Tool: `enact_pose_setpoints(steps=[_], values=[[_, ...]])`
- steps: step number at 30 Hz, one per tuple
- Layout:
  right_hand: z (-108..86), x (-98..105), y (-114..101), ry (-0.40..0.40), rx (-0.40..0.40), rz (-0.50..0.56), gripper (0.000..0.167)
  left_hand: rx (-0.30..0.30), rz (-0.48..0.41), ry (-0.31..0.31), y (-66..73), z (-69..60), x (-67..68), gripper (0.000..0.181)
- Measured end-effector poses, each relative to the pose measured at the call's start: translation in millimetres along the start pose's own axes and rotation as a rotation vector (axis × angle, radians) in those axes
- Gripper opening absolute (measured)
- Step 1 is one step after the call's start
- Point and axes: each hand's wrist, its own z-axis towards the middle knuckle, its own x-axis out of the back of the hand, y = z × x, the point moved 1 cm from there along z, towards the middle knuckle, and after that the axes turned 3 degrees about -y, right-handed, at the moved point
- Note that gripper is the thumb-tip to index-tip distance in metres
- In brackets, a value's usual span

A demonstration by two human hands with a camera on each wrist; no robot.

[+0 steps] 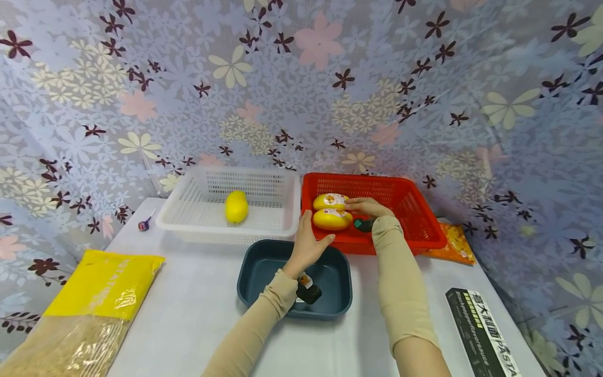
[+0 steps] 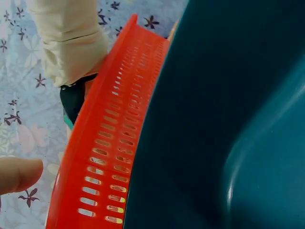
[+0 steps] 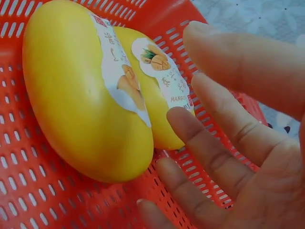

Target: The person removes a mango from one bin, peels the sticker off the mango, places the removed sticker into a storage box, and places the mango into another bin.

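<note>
Two yellow mangoes with white labels lie side by side in the red basket (image 1: 377,183), the front mango (image 1: 332,220) and the back mango (image 1: 325,201). My right hand (image 1: 369,207) is inside the basket, fingers spread, by the mangoes' right ends; in the right wrist view a fingertip (image 3: 178,117) is at the label of one mango (image 3: 167,86). Over the dark blue tray (image 1: 249,267), my left hand (image 1: 308,246) reaches to the basket's left front corner with thumb and fingers apart. Only its thumb (image 2: 21,174) shows in the left wrist view.
A white basket (image 1: 183,225) holding a yellow fruit (image 1: 236,207) stands left of the red one. A lollipop (image 1: 144,225) and a yellow-topped bag (image 1: 94,303) lie left. On the right are an orange packet (image 1: 457,243) and a black pasta box (image 1: 480,330).
</note>
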Motion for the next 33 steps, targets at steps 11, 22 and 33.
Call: enact_pose_setpoints(steps=[11,22,33], values=[[11.5,4,4,-0.039,0.011,-0.116,0.065,-0.009,-0.002,0.002,0.1,6.7,-3.2,0.089],[9.3,-25,-9,-0.076,-0.123,-0.343,0.071,-0.031,0.006,0.016,-1.5,6.6,-4.7,0.09],[-4.1,-37,-16,-0.099,-0.225,-0.288,0.073,-0.044,-0.023,0.027,-0.8,6.8,-3.9,0.089]])
